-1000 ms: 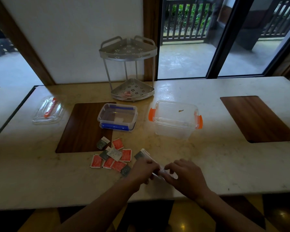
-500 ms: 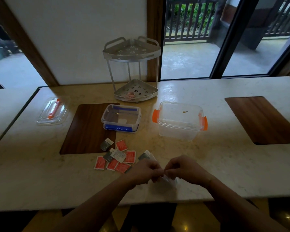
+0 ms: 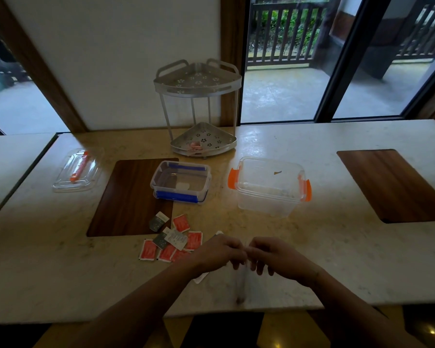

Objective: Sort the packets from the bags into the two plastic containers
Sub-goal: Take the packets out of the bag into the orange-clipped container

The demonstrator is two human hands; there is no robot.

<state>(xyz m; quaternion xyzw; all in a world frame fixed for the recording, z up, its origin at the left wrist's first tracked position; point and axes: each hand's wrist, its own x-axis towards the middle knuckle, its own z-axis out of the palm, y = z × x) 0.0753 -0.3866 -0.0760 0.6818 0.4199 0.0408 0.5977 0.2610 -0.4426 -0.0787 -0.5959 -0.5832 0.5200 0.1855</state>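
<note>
My left hand [image 3: 217,252] and my right hand [image 3: 274,254] meet fingertip to fingertip above the near table edge. Together they pinch the top of a clear plastic bag [image 3: 240,282] that hangs blurred below them. A scatter of red packets [image 3: 194,240] and grey packets [image 3: 160,240] lies on the table just left of my left hand. Behind them stands an open container with blue clips [image 3: 181,182]. To its right stands a bigger open container with orange clips [image 3: 270,187]. A white packet [image 3: 201,277] peeks out under my left wrist.
A metal two-tier corner rack [image 3: 199,109] stands at the back against the wall. A clear lid with an orange strip [image 3: 77,170] lies at the far left. Two dark wooden inlays [image 3: 128,197] [image 3: 394,184] are set in the marble table [image 3: 337,259].
Both hands have lifted off the table and drawn together, raising the clear bag, which now hangs between them. The packets and containers have stayed put.
</note>
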